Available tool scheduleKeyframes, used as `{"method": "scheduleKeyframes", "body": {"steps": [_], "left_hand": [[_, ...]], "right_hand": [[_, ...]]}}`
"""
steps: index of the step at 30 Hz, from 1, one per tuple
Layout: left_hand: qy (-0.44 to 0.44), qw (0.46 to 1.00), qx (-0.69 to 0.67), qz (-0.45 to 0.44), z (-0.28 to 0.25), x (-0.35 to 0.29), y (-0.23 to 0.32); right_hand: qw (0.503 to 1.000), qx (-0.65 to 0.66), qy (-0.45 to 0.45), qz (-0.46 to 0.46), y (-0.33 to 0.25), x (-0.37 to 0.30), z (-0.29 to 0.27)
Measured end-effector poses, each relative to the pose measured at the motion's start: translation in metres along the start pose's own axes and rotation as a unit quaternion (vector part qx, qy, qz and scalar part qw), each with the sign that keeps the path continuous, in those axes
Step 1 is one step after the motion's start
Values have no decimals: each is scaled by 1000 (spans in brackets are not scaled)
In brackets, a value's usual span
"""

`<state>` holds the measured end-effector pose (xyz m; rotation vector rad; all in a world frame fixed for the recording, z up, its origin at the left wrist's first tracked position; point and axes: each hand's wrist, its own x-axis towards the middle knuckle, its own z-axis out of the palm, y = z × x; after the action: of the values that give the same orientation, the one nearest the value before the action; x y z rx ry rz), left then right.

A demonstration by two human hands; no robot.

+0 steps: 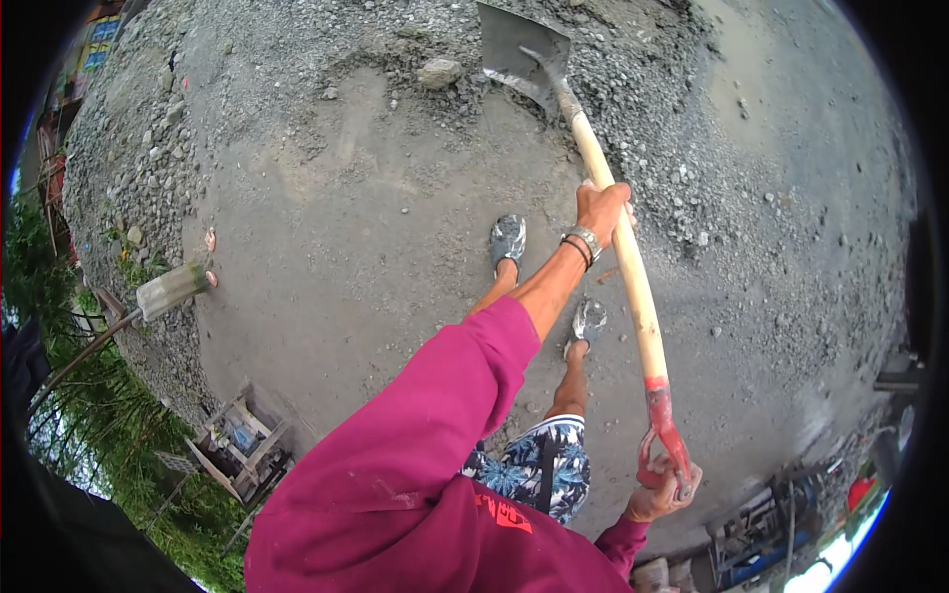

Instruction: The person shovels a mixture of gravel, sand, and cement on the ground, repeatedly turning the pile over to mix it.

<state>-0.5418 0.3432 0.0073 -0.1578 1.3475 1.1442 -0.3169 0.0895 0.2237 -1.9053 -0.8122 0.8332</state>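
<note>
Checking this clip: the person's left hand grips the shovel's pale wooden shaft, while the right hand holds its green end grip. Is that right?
Not quite: the end grip is red, not green, as the head view shows. The rest stands: the left hand grips the pale wooden shaft of the shovel, while the right hand holds the end grip.

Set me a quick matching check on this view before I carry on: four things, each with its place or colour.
Things:
1. left hand
2. slip-on shoes
3. right hand
4. shovel blade

Places or colours:
A. closed on the red handle
B. at the picture's top, near loose gravel
C. wrapped around the pale wooden shaft
D. mottled grey and white

Pairs: 1-C, 2-D, 3-A, 4-B
</note>
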Motion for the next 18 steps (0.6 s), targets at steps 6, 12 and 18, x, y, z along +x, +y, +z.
{"method": "scheduleKeyframes", "body": {"steps": [6, 12, 18], "left_hand": [[65, 995, -66, 41, -100, 46, 68], [324, 945, -42, 12, -261, -31, 71], [330, 939, 92, -10, -248, -92, 14]], "right_hand": [[967, -142, -130, -169, 9, 25, 69], [966, -44, -212, 144, -6, 28, 102], [910, 68, -215, 347, 14, -3, 40]]}}
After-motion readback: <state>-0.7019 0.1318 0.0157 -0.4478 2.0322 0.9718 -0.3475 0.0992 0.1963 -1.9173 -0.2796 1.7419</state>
